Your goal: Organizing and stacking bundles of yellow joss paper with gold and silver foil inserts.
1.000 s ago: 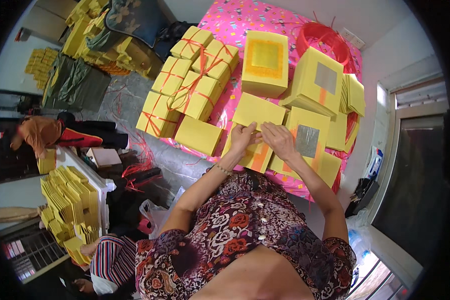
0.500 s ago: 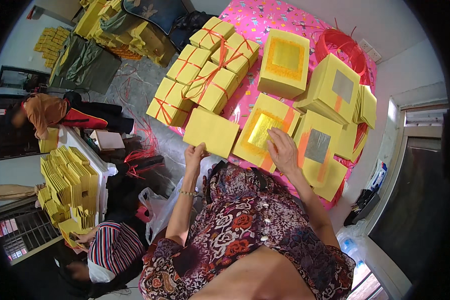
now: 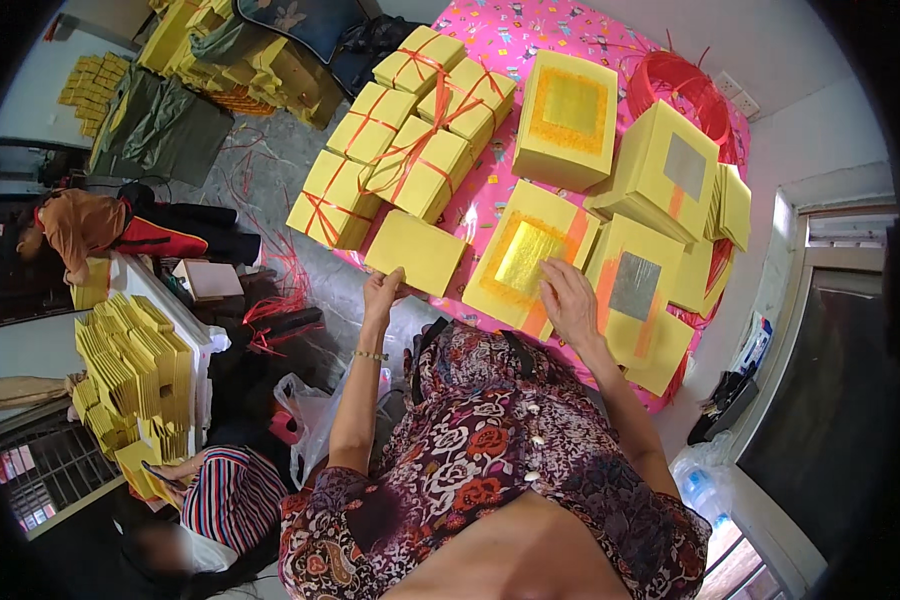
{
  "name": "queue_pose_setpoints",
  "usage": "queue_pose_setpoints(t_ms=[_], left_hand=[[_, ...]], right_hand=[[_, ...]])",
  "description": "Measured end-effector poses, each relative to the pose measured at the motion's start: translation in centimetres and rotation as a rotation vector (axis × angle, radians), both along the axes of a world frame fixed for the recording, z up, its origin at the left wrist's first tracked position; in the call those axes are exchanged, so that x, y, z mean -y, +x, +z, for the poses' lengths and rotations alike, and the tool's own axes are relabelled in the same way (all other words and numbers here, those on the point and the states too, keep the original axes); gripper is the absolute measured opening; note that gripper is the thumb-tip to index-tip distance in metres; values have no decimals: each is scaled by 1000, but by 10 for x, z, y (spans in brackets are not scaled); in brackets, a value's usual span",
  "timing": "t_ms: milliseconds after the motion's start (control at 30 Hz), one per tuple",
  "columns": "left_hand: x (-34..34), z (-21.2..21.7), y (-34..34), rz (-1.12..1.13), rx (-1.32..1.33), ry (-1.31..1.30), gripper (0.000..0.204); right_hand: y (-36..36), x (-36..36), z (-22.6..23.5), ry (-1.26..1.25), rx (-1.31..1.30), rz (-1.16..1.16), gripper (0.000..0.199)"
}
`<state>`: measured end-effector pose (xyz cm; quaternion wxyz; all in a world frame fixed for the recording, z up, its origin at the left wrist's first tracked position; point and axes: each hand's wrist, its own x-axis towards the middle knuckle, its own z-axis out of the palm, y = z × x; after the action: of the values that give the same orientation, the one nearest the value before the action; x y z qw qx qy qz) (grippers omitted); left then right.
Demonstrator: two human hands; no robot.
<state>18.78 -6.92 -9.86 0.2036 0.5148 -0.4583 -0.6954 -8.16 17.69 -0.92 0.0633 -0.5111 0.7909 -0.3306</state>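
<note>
My left hand [image 3: 383, 296] is closed, pinching the near left edge of a plain yellow paper sheet [image 3: 417, 250]. That sheet lies close to the near edge of a pink patterned cover; whether more sheets lie beneath it I cannot tell. My right hand [image 3: 570, 303] has its fingers loosely extended, fingertips at the right edge of a gold foil square [image 3: 526, 256] on a yellow paper stack [image 3: 493, 277]. Just right of that hand is another stack [image 3: 616, 235] bearing a silver foil square [image 3: 635, 286]. A taller gold-topped stack [image 3: 552, 165] stands farther back.
Yellow bundles [image 3: 375, 122] tied with red strips sit at the left of the pink cover [image 3: 530, 20]. A red strip coil [image 3: 675, 95] lies at the far right. Two people [image 3: 232, 500] work at a white table [image 3: 202, 350] on the left, with folded yellow paper.
My left hand and the yellow sheet have shifted slightly away from me. The right fingertips have slid a little to the right along the foil's edge.
</note>
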Motion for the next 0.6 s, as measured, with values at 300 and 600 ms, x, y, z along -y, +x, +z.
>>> queue_pose_setpoints(t_ms=[300,600], left_hand=[[8,-12,-6,39,61,-187,21],[13,-8,-10,57,113,-145,24]], right_hand=[[0,-1,1,-5,3,-1,32],[-1,-3,-2,-37,-21,22,33]])
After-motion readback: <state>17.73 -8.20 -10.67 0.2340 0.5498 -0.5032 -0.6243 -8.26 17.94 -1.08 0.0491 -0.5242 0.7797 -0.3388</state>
